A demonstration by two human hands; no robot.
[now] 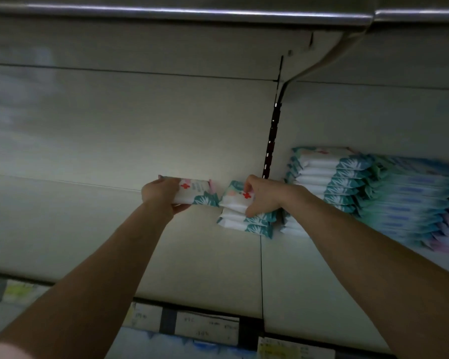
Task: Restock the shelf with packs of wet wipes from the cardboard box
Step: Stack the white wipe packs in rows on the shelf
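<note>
My left hand (161, 194) grips a pack of wet wipes (196, 193), white and teal with a red cross, and holds it above the pale shelf (114, 229). To its right, my right hand (263, 196) holds the top pack (235, 196) of a short stack of packs (246, 221) on the shelf, thumb on the front edge and fingers on top. A taller stack of the same packs (322, 182) stands right of it against the back wall. The cardboard box is out of view.
More stacked packs in blue and pink wrappers (412, 200) fill the shelf's right end. A slotted upright (271, 141) runs up the back wall. The upper shelf's metal edge (192, 14) hangs overhead. Price labels (205, 327) line the shelf's front edge.
</note>
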